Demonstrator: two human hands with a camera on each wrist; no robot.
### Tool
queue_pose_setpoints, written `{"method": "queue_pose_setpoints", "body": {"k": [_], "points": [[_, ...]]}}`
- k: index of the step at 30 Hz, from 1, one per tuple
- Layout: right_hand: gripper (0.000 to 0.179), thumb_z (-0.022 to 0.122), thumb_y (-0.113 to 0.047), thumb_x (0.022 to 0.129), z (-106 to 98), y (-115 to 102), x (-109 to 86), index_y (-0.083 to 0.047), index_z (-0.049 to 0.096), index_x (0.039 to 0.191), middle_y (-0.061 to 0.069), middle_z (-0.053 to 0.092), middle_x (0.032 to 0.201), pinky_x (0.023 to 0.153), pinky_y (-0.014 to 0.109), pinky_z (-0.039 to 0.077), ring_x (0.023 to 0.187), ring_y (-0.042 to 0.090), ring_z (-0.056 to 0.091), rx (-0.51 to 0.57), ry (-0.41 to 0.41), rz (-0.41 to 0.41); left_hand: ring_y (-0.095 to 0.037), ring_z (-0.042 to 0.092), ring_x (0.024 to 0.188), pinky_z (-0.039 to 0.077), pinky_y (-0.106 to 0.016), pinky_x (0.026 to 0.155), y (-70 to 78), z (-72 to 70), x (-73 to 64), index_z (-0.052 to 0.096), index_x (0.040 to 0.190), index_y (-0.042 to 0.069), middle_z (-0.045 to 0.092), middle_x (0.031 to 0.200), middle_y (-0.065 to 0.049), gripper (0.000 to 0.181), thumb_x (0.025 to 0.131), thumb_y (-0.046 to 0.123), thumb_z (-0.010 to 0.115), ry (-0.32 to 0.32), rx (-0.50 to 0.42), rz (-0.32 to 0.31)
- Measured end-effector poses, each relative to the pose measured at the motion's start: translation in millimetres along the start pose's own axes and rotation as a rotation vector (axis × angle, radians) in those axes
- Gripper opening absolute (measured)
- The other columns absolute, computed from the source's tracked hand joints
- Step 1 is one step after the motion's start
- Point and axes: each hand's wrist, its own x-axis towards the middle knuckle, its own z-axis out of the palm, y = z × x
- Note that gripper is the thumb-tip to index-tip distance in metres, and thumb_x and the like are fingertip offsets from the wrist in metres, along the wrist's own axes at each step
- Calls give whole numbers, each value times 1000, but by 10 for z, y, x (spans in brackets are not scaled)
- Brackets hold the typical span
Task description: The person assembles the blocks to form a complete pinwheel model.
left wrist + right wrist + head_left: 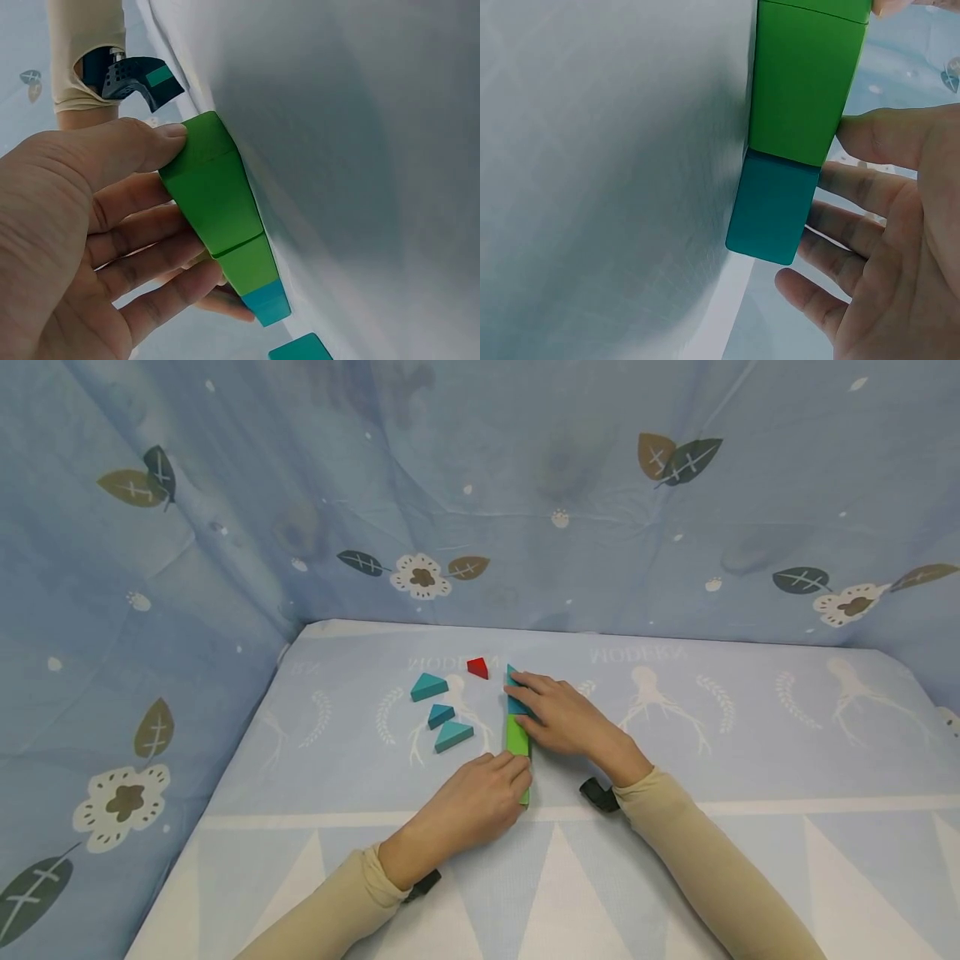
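Green and blue blocks stand end to end in a straight row on the table. My left hand [480,797] grips the near green block [214,199], its thumb at the near end and its fingers bent over the top. Beyond a thin seam comes the second green block [517,737], then the blue piece [772,210] at the far end. My right hand [558,714] rests its extended fingers on that far blue part, while its thumb [877,137] touches the green block's edge. The right fingers partly hide the blue top in the head view.
Left of the row lie teal triangular blocks, one farther back [429,687] and one nearer [453,737], with a smaller blue triangle [441,716] between them. A small red block [477,667] lies behind. Patterned cloth [480,527] hangs along the table's back and left.
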Motion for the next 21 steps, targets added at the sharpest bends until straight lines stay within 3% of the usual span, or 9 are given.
{"method": "queue_pose_setpoints", "body": {"k": [21], "points": [[49, 57, -25, 99, -14, -8, -8, -8, 48, 145, 10, 37, 156, 111, 51, 38, 143, 29, 36, 0, -13, 14, -13, 56, 106, 49, -24, 83, -10, -27, -19, 66, 106, 13, 60, 113, 2, 23, 90, 29, 69, -16, 12, 17]]}}
